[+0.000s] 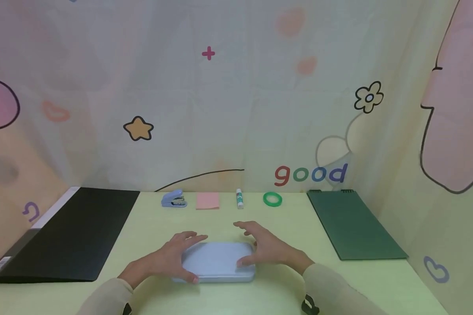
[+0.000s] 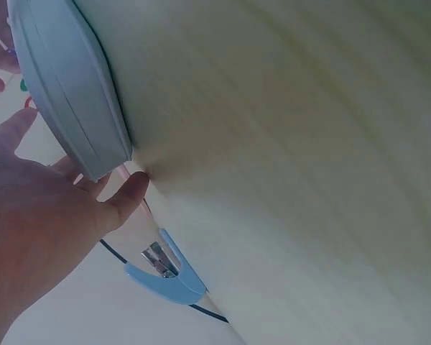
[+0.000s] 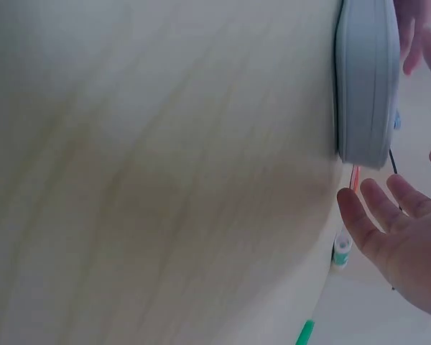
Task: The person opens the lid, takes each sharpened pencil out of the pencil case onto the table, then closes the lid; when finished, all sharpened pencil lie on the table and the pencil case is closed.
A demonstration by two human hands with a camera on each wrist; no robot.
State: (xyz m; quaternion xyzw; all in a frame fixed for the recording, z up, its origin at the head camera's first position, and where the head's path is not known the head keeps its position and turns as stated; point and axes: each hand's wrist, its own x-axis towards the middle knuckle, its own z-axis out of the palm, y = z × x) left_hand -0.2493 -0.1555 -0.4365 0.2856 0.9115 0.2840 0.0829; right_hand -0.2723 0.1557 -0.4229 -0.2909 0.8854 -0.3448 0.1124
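Observation:
A light blue, round-cornered case (image 1: pixel 217 261) lies closed on the table, its long side toward me. My left hand (image 1: pixel 171 257) is at its left end, thumb near the front edge and fingers spread toward the back corner. In the left wrist view, the left hand (image 2: pixel 50 208) reaches around the end of the case (image 2: pixel 75 86) with its fingers apart. My right hand (image 1: pixel 268 247) hovers over the right end, its thumb above the lid. The right wrist view has the right hand (image 3: pixel 409 237) with loosely spread fingers beside the case (image 3: pixel 366 86), a gap between them.
Along the back edge stand a blue stapler (image 1: pixel 174 199), pink sticky notes (image 1: pixel 207 201), a glue stick (image 1: pixel 239 199) and a roll of green tape (image 1: pixel 272 199). A black folder (image 1: pixel 79 232) lies at left, a dark green spiral pad (image 1: pixel 354 225) at right. A printed curtain (image 1: pixel 236 109) hangs behind.

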